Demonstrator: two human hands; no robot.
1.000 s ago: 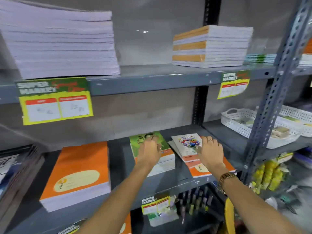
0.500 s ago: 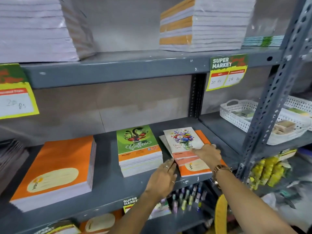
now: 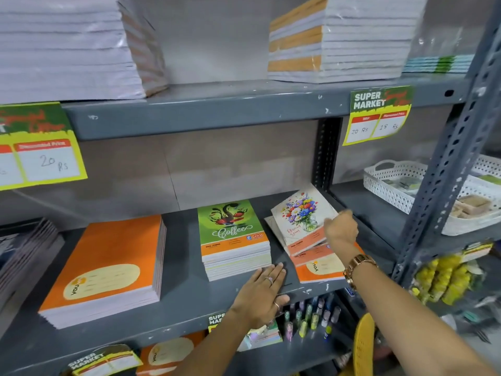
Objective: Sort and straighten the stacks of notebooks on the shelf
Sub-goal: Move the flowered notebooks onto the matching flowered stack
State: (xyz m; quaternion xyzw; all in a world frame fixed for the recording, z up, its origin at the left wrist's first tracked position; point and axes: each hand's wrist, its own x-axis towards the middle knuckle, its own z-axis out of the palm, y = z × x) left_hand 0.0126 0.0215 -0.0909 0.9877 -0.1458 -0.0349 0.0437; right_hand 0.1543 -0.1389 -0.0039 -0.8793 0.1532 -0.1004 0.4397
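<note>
On the middle grey shelf [image 3: 184, 299] lie three notebook stacks. A tall orange stack [image 3: 108, 264] sits at the left. A green "Coffee" stack [image 3: 233, 234] sits in the middle. At the right is an untidy pile: a floral notebook [image 3: 301, 215], tilted up at its right edge, over an orange notebook [image 3: 320, 270]. My right hand [image 3: 340, 230] grips the floral notebook's right edge. My left hand [image 3: 261, 294] rests flat and open on the shelf, fingertips touching the front right corner of the Coffee stack.
The upper shelf carries a big white stack [image 3: 65, 47] and a wrapped orange-and-white stack [image 3: 336, 39]. Price tags [image 3: 378, 115] hang from its edge. White baskets [image 3: 401, 185] stand at the right behind a perforated upright [image 3: 447, 164]. Pens [image 3: 309, 316] sit on the shelf below.
My right hand has slid to the floral notebook's right edge and lifted it. My left hand has settled flat by the Coffee stack's front corner. The view moved closer.
</note>
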